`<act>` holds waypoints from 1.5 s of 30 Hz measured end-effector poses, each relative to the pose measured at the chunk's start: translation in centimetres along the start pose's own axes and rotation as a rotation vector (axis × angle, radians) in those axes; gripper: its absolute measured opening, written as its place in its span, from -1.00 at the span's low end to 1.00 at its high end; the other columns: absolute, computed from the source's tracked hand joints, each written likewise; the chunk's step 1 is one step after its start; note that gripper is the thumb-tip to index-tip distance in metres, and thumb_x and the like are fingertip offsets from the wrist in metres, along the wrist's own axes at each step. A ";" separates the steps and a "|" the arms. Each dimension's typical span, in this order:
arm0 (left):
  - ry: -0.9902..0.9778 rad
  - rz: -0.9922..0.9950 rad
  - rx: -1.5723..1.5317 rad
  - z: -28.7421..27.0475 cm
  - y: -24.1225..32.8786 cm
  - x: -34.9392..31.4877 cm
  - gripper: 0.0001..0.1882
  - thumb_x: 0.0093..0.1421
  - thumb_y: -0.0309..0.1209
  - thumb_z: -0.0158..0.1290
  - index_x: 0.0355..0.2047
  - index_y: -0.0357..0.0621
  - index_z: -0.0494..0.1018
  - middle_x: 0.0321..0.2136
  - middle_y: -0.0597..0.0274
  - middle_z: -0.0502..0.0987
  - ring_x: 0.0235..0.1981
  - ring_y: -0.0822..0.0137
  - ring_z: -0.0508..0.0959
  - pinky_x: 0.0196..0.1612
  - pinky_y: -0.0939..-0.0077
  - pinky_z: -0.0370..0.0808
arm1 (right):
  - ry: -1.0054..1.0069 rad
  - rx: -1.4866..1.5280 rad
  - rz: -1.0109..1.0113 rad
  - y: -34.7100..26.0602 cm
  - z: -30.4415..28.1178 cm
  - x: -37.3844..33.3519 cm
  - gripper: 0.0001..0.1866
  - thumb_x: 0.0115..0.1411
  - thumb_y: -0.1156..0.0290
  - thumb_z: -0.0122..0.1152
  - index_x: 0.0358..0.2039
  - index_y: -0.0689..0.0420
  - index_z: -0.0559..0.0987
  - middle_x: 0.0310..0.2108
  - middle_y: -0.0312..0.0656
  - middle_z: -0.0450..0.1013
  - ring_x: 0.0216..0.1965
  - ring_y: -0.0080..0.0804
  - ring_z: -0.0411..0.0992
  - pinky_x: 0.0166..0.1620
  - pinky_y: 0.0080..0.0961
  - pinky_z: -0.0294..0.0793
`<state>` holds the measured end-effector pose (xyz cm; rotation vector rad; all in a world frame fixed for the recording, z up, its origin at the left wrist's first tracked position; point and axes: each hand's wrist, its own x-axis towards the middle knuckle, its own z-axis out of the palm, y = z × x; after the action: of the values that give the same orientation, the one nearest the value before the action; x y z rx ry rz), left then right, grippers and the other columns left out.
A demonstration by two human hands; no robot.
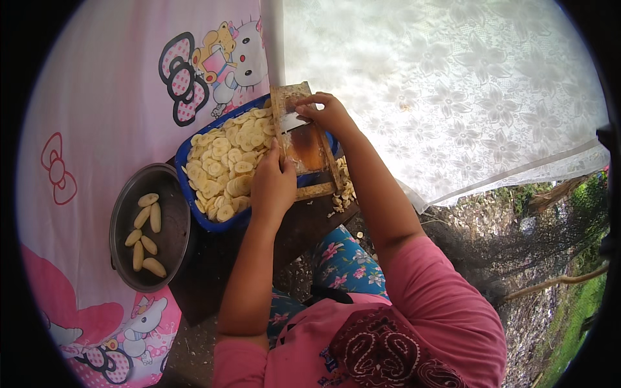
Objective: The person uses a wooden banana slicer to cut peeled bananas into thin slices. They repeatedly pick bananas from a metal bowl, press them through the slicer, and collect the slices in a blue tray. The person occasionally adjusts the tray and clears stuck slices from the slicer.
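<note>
A wooden slicer (pixel 304 147) with a metal blade (pixel 292 123) set across it rests over the right side of a blue basin (pixel 206 224). Heaped in that basin are many thin, pale banana slices (pixel 223 158). My left hand (pixel 273 187) is closed on the slicer's left side rail, thumb along the wood. Over the blade, my right hand (pixel 328 115) has its fingers bent down onto the board; whatever sits under the fingertips is hidden.
A dark metal pot (pixel 118 226) holding several peeled bananas (pixel 149 245) stands left of the basin. Peels or scraps (pixel 347 187) lie right of the slicer. Pink printed cloth (pixel 116 97) hangs left, white lace curtain (pixel 446 77) right. Black netting (pixel 511 258) is at lower right.
</note>
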<state>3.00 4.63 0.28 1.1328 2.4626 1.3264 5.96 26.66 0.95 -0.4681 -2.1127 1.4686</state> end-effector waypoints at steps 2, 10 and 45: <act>-0.001 -0.010 -0.018 0.1 -0.1 0.0 -0.43 0.31 -0.29 -0.08 0.28 -0.29 0.23 0.01 -0.23 0.47 0.03 -0.12 0.49 0.10 0.13 0.40 | 0.079 -0.302 -0.067 -0.1 -0.1 -2.0 -0.65 0.02 0.13 0.49 -0.18 -0.04 0.72 0.18 0.19 0.32 0.32 0.00 0.18 0.24 -0.12 0.27; 0.020 0.039 -0.036 0.6 -0.7 0.0 -0.45 0.32 -0.31 -0.09 0.27 -0.30 0.23 0.04 -0.22 0.47 0.07 -0.11 0.48 0.12 0.17 0.39 | 0.179 -0.389 -0.106 0.5 0.8 -3.4 -0.68 0.01 0.13 0.48 -0.22 -0.06 0.73 0.04 0.05 0.43 0.20 -0.07 0.31 0.19 -0.19 0.34; 0.025 0.030 -0.012 0.5 -0.6 -0.1 -0.45 0.29 -0.32 -0.08 0.25 -0.34 0.26 0.02 -0.28 0.47 0.04 -0.12 0.49 0.09 0.16 0.41 | 0.236 -0.400 -0.140 0.8 1.6 -5.9 -0.76 -0.03 0.24 0.50 -0.31 -0.04 0.76 -0.18 0.03 0.55 0.06 -0.19 0.46 0.07 -0.31 0.46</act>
<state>2.95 4.64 -0.52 1.1622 2.4608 1.3701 9.80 22.45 -1.49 -0.5932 -2.1947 0.8654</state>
